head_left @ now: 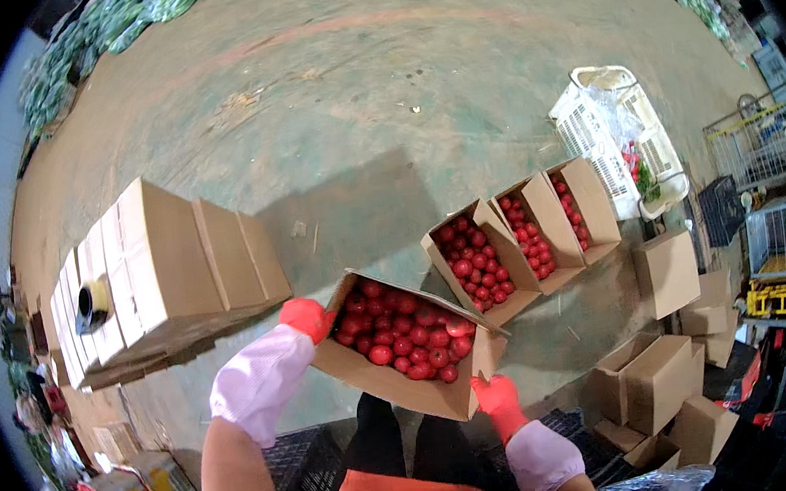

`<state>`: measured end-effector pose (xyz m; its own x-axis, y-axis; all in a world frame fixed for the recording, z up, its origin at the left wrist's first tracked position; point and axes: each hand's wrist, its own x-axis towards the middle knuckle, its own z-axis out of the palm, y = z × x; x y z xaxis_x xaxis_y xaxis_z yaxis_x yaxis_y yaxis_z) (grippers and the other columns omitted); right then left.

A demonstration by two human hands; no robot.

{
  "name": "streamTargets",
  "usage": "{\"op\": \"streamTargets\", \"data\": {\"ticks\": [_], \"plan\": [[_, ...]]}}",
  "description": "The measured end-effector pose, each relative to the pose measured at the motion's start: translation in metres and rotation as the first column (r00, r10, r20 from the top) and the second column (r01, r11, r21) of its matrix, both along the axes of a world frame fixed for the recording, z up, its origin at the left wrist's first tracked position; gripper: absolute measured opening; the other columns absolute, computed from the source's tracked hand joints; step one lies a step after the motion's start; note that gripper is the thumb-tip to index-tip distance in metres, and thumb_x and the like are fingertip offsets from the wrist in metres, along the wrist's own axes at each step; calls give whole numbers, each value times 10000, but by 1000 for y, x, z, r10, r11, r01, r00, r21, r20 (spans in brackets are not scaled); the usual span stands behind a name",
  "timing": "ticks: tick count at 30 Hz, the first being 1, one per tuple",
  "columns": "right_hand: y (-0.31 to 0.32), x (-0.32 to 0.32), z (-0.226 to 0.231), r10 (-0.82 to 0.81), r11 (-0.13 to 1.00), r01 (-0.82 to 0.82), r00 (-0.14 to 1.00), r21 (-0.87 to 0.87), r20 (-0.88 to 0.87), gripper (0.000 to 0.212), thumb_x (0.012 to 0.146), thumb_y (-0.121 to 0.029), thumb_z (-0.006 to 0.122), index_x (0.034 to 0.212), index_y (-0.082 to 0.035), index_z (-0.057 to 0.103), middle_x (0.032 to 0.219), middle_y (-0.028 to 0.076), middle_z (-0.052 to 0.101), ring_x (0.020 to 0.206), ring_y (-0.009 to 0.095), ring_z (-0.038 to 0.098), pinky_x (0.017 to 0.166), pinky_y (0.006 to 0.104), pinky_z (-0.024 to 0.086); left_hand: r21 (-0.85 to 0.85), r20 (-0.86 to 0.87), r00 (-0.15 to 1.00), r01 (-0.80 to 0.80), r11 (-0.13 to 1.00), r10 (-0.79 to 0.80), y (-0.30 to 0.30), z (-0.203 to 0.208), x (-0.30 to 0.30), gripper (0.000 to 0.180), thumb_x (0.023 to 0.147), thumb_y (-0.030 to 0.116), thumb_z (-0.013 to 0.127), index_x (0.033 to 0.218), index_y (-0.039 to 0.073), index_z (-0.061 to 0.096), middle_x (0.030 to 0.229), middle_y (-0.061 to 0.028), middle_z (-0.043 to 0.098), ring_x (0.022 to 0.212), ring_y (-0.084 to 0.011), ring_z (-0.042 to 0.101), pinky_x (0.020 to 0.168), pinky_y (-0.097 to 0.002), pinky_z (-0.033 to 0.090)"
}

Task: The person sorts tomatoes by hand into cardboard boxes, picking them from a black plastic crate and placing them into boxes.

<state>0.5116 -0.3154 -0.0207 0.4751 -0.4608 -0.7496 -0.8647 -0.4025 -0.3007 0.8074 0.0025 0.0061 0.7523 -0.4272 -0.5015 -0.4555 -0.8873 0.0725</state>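
Between my two hands is an open cardboard box, tilted and filled with round red tomatoes. My left hand, in a red glove with a pale pink sleeve cover, grips its left edge. At the lower right corner, my right hand, gloved the same way, is closed on the cardboard. The fingertips of both hands are partly hidden by the box. Just beyond it to the right stand three more open boxes in a row, the nearest tomato-filled box close to the held one.
Taped closed cartons are stacked at the left, a tape roll on top. A white plastic crate stands at the right. Empty cardboard boxes pile up lower right; black crates lie near my legs.
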Motion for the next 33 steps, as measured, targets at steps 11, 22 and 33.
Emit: {"op": "streamTargets", "data": {"ticks": [11,22,33], "plan": [[44,-10,-125,-431,902,428,897,-52,-97,519,828,-445,671,835,73,647,727,196,677,702,295,696,644,413,529,130,-164,979,145,981,-123,-111,-125,76,479,845,527,559,802,79,724,867,-200,673,908,-387,641,805,-474,501],[6,-29,-12,-952,274,857,307,437,-6,365,923,-311,606,1105,5,631,976,95,696,739,178,684,654,292,512,-206,-460,875,59,977,-150,-165,-90,23,473,862,472,550,820,25,698,774,-203,667,742,-340,653,712,-451,500],[-180,-225,25,-969,-103,909,-183,403,164,433,927,-257,580,1251,24,519,1078,160,665,765,247,692,617,328,529,-10,-680,730,-101,995,67,-177,-59,-73,388,928,364,565,840,4,681,706,-97,693,624,-170,658,621,-316,530]]}}
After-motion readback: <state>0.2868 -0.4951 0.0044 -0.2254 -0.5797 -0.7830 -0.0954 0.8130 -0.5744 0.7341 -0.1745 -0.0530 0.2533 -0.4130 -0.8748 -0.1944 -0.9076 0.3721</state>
